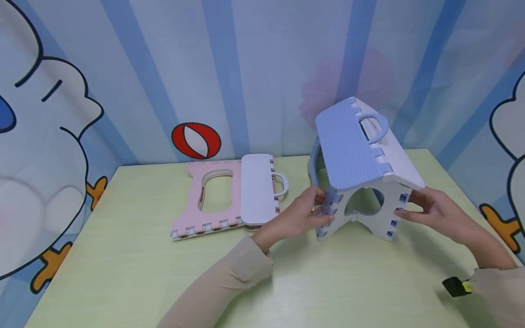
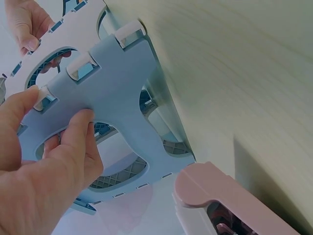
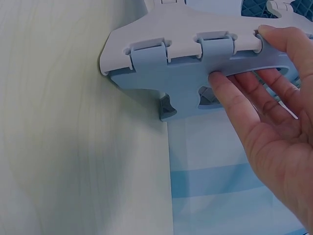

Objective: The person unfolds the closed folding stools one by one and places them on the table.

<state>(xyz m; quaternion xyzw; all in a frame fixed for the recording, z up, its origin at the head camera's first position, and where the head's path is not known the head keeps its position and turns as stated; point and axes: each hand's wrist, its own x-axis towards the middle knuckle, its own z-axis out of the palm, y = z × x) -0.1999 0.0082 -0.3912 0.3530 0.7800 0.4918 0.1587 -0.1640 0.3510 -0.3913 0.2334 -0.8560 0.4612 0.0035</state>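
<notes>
A blue and white folding step stool (image 1: 348, 146) stands on its legs at the right of the table, its two top halves peaked like a roof. A blue carry handle (image 1: 382, 127) sticks up at the ridge. My left hand (image 1: 297, 216) grips the blue side panel (image 2: 117, 83) at its hinged edge, fingers in the cutout. On the opposite side, my right hand (image 1: 440, 214) pinches the other leg edge. In the right wrist view, its thumb lies on the white panel (image 3: 183, 34) and its fingers on the blue one (image 3: 188, 83).
Left of the stool, a pink and white folding stool (image 1: 256, 189) lies folded flat on the pale table (image 1: 123, 255). A striped cartoon curtain (image 1: 270, 82) hangs behind the table's back edge. A small black object (image 1: 456, 287) is by the right sleeve.
</notes>
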